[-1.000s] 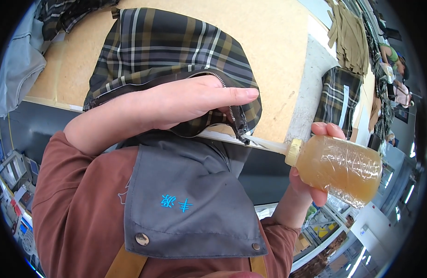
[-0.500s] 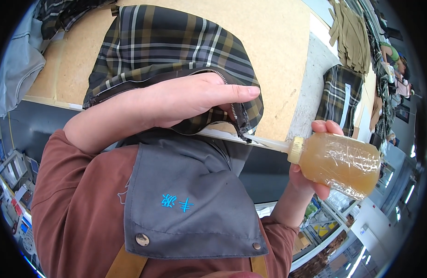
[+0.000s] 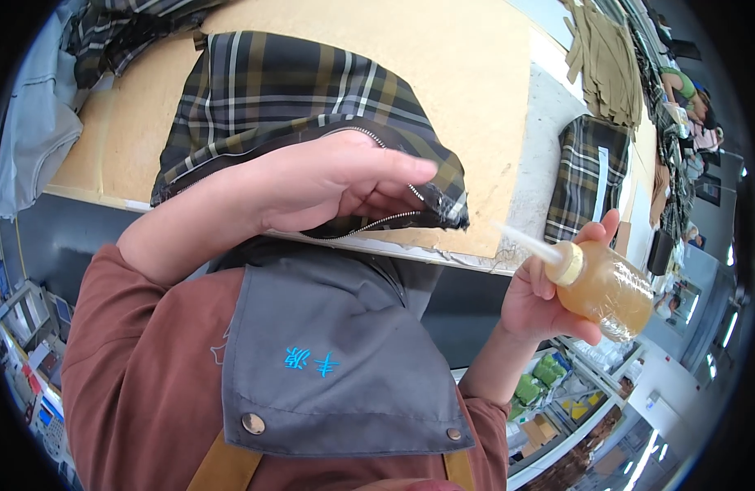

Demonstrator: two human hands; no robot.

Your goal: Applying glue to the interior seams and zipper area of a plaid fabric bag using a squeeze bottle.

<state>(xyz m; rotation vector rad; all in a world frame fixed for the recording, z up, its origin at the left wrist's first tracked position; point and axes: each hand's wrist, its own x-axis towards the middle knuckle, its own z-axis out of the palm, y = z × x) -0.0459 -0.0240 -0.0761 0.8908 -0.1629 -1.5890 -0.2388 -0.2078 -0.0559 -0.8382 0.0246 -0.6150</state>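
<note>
A dark plaid fabric piece (image 3: 295, 82), checked in black, olive and white, lies over the table's near edge. A metal zipper (image 3: 380, 222) lines its gaping opening. My left hand (image 3: 353, 180) reaches across into that opening, its thumb stretched out and its fingers loosely bent, with their tips partly hidden by the cloth. Off to the right, my right hand (image 3: 534, 296) is wrapped round a squeeze bottle (image 3: 608, 288) of cloudy amber liquid. The bottle is tilted, and its pale nozzle points left and up, apart from the fabric's corner.
The wooden table (image 3: 467, 98) spreads beyond the fabric. A folded plaid piece (image 3: 580, 172) lies to the right, below a stack of tan strips (image 3: 602, 65). Grey cloth (image 3: 33, 123) hangs at the far left. Another person (image 3: 688, 96) is in the right background.
My right hand has drawn the bottle right and down, parting its nozzle from the fabric's corner. The left thumb has shifted slightly left, and the zipper opening gapes wider around my fingers.
</note>
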